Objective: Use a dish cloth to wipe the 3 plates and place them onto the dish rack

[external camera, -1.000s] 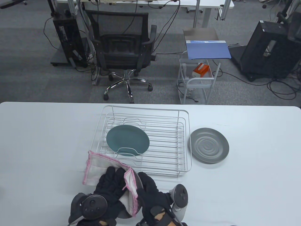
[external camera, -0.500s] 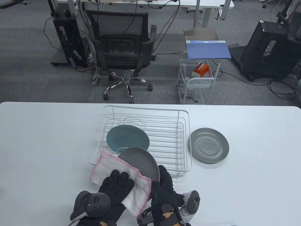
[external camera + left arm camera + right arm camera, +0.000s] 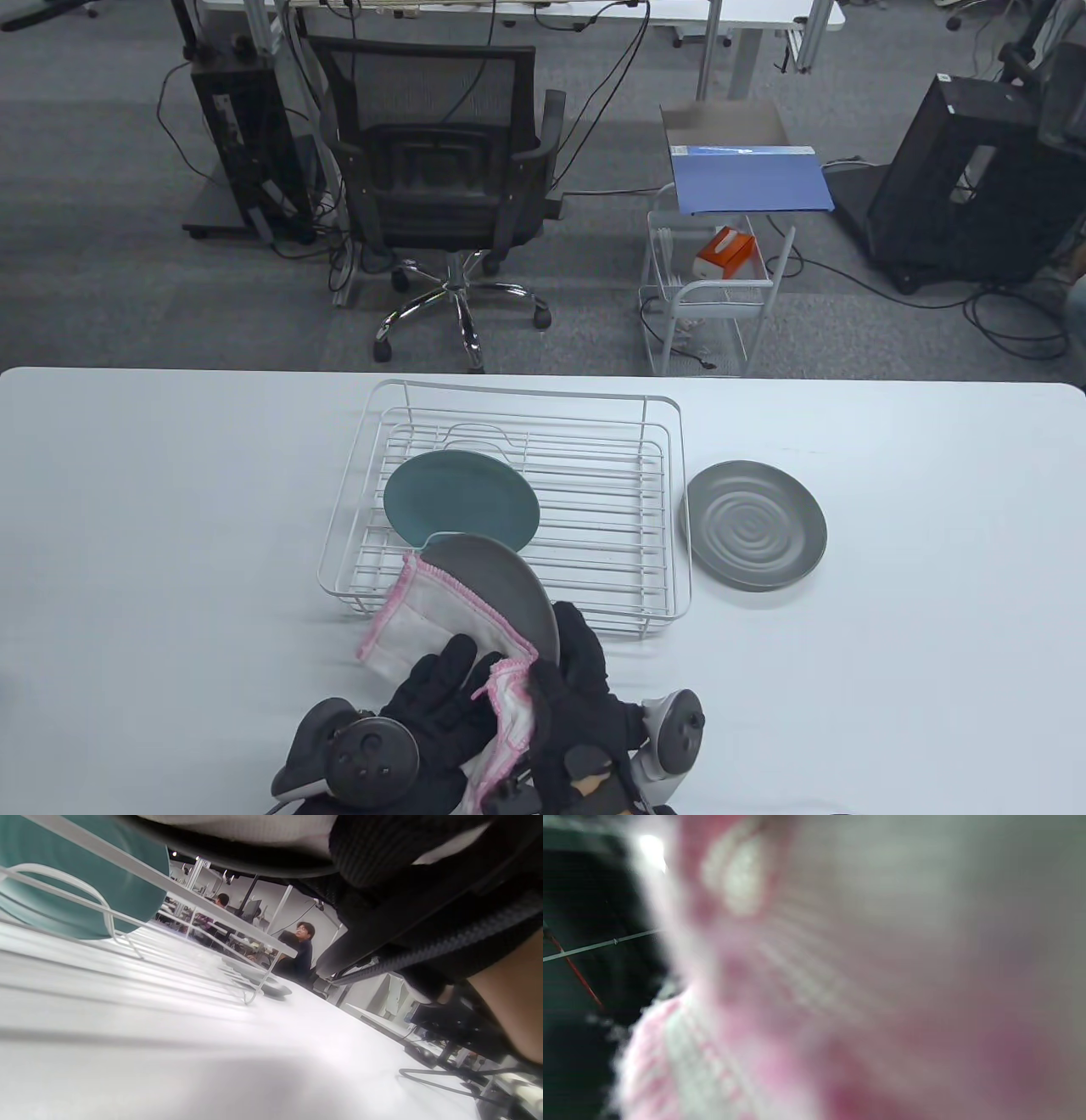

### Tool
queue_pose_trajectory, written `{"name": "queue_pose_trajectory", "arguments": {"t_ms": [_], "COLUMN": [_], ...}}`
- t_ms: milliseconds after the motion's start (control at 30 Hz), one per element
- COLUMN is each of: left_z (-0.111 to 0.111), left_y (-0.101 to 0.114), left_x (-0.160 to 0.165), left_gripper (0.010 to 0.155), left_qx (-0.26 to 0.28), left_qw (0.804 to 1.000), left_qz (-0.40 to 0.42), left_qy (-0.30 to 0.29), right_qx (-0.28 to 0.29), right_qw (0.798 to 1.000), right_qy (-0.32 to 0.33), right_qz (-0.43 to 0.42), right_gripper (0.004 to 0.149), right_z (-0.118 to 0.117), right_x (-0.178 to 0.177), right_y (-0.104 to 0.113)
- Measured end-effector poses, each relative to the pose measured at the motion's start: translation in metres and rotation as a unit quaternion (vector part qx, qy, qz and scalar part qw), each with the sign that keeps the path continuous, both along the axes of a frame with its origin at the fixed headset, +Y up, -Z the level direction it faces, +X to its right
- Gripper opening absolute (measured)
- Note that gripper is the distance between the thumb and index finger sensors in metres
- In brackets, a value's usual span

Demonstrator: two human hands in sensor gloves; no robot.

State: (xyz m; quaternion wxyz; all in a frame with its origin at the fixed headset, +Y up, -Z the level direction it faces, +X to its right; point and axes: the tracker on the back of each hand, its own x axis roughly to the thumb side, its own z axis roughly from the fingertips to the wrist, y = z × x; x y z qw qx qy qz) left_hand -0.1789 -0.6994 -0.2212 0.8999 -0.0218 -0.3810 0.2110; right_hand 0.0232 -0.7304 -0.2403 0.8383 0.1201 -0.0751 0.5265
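In the table view, a plain grey plate [image 3: 501, 577] is held tilted over the front edge of the white wire dish rack [image 3: 526, 392]. My right hand [image 3: 577, 671] grips the plate's near rim. My left hand [image 3: 445, 688] holds the white, pink-edged dish cloth [image 3: 420, 607] against the plate's upper face, where it bunches between my hands. A teal plate [image 3: 462, 501] lies in the rack's left half. A ribbed grey plate [image 3: 755, 525] sits on the table right of the rack. The right wrist view shows only the blurred cloth [image 3: 840, 984]. The left wrist view shows the teal plate [image 3: 76, 870] behind rack wires [image 3: 161, 878].
The white table [image 3: 891, 662] ends just below my hands. Beyond its far edge stand an office chair [image 3: 450, 170], a small wire cart [image 3: 713, 297] and cables on the floor. A person [image 3: 301, 955] sits far off in the left wrist view.
Both hands moved the plate and cloth up and right, toward the rack's front. The cloth slid back off the plate's far part and bunched between the hands. The plate now tilts more steeply.
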Motion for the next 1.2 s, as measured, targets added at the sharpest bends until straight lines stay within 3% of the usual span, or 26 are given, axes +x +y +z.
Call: {"name": "queue_pose_trajectory", "arguments": {"t_ms": [500, 867, 1200], "left_z": [-0.007, -0.015, -0.018], "left_y": [0.008, 0.008, 0.002], "left_x": [-0.022, -0.037, -0.033], "left_gripper": [0.056, 0.058, 0.058], "left_qx": [0.077, 0.062, 0.014], "left_qw": [0.991, 0.983, 0.990], "left_qz": [0.025, 0.015, 0.007], "left_qy": [0.103, 0.169, 0.141], "right_qx": [-0.045, -0.052, -0.039], "right_qw": [0.993, 0.998, 0.996], "right_qy": [0.081, 0.001, -0.073], "right_qz": [0.065, 0.034, -0.037], "right_gripper": [0.059, 0.057, 0.057], "right_z": [0.003, 0.008, 0.007], "right_x": [-0.016, -0.001, 0.017], "right_y": [-0.004, 0.004, 0.009]}}
